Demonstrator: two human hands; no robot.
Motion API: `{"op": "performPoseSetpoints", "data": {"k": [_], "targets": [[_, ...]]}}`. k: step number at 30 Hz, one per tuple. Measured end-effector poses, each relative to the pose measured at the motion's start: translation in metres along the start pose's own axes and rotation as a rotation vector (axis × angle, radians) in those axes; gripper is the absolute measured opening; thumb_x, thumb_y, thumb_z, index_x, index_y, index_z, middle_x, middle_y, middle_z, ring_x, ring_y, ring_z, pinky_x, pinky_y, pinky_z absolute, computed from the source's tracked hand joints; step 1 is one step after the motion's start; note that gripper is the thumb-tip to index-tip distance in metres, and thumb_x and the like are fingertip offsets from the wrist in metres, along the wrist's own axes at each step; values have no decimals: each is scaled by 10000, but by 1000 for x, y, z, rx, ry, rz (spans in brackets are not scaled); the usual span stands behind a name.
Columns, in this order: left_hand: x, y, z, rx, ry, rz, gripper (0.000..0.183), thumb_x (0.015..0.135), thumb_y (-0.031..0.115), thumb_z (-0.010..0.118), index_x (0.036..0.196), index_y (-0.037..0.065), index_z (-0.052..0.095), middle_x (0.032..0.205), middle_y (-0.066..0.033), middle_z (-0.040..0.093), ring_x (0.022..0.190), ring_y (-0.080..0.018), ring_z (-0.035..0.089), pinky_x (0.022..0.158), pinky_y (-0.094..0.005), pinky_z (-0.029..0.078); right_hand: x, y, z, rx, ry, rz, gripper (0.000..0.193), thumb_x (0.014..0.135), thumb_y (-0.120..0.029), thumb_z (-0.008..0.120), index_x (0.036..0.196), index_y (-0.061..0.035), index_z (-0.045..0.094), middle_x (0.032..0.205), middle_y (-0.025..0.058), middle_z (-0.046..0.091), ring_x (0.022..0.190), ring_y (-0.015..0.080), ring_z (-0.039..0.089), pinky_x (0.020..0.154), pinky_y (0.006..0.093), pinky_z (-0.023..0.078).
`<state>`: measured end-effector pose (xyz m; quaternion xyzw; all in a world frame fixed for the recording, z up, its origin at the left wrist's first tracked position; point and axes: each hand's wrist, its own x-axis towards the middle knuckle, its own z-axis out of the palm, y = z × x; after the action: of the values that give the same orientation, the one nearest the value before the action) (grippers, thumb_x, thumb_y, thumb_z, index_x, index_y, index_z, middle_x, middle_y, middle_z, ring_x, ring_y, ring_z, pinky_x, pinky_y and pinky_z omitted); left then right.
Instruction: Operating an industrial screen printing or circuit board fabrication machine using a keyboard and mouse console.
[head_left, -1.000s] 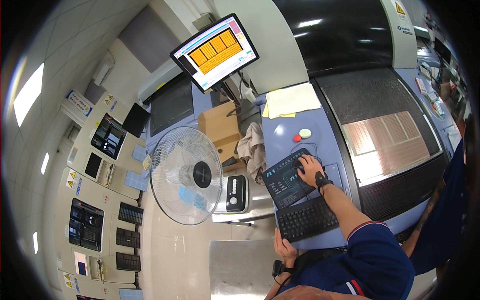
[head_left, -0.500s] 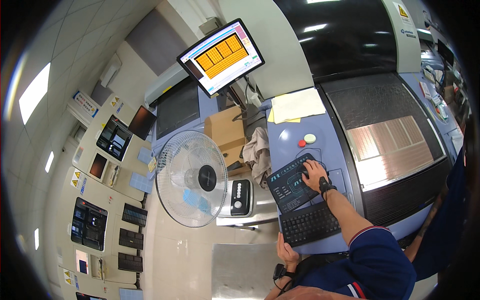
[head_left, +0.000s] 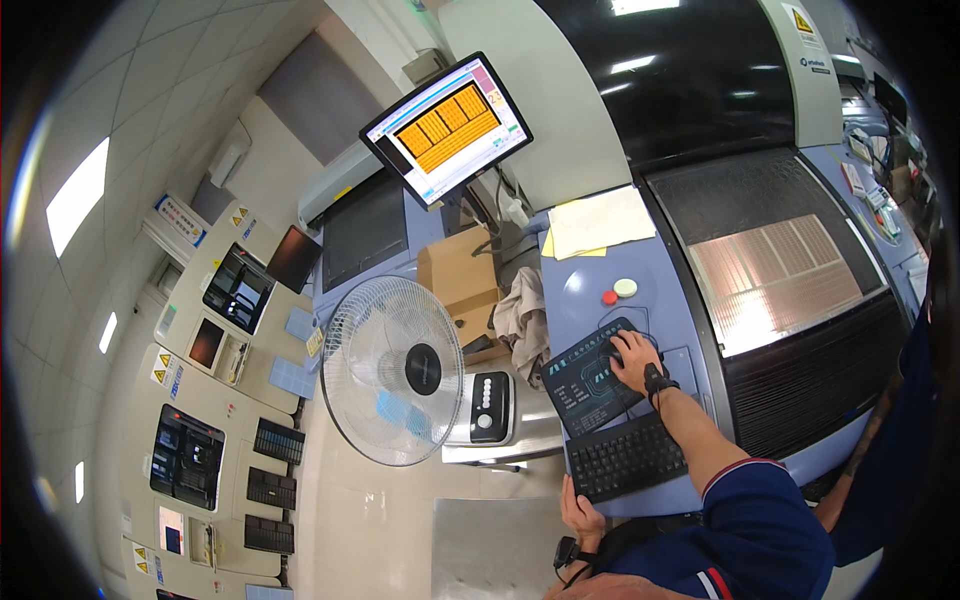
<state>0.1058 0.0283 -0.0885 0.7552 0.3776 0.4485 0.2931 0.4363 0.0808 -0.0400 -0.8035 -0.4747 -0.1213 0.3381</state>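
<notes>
My right hand (head_left: 634,364) lies over a dark computer mouse (head_left: 614,348), its fingers curved round it, and covers most of it. Beneath them is a black mouse pad (head_left: 580,388) with light blue print. A black keyboard (head_left: 625,458) sits nearer to me, overlapping the pad's near edge. At the keyboard's near left corner rests my left hand (head_left: 582,514), fingers loosely stretched along the desk edge, with nothing visible in it. A monitor (head_left: 447,128) at the far left displays an orange panel layout.
A copper-coloured panel (head_left: 775,280) lies on the machine bed to the right. Pale sheets (head_left: 600,222) and red and whitish round buttons (head_left: 617,291) are on the blue desk. A fan (head_left: 393,371), an open cardboard box (head_left: 460,275) and a grey cloth (head_left: 520,320) stand left. Another person's arm (head_left: 862,450) is at right.
The copper-coloured panel has slid away from me on the machine bed, and more black ribbed cover shows in front. The view has shifted slightly. Both hands keep their places.
</notes>
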Motion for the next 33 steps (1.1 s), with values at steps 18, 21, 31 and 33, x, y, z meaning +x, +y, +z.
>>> {"op": "performPoseSetpoints", "data": {"k": [18, 21, 31, 33], "targets": [[0, 1, 0, -17, 4, -21, 503, 969, 196, 455, 1341, -108, 604, 1375, -313, 614, 1249, -489, 595, 1100, -496, 448, 0, -1, 0, -3, 62, 8, 441, 855, -184, 727, 1265, -68, 614, 1316, 142, 599, 1223, 356, 572, 1031, 466, 505], [1, 2, 1, -16, 4, -17, 502, 968, 194, 454, 1341, -107, 604, 1377, -312, 614, 1241, -489, 597, 1094, -497, 450, 0, 0, 0, -11, 35, 19, 437, 855, -189, 729, 1260, -70, 615, 1317, 141, 596, 1219, 352, 573, 1034, 467, 503], [1, 0, 0, -14, 6, -11, 502, 968, 193, 456, 1343, -108, 601, 1381, -320, 607, 1235, -499, 596, 1090, -499, 451, 1, 1, 2, 17, 50, 18, 473, 868, -188, 724, 1311, -66, 608, 1361, 147, 590, 1270, 354, 557, 1050, 479, 493], [1, 0, -1, -17, 2, -17, 503, 968, 194, 456, 1343, -109, 600, 1380, -320, 607, 1236, -499, 595, 1092, -499, 450, 0, 0, 3, 4, 40, 15, 485, 874, -188, 718, 1328, -62, 605, 1377, 157, 586, 1283, 359, 553, 1052, 483, 492]]}}
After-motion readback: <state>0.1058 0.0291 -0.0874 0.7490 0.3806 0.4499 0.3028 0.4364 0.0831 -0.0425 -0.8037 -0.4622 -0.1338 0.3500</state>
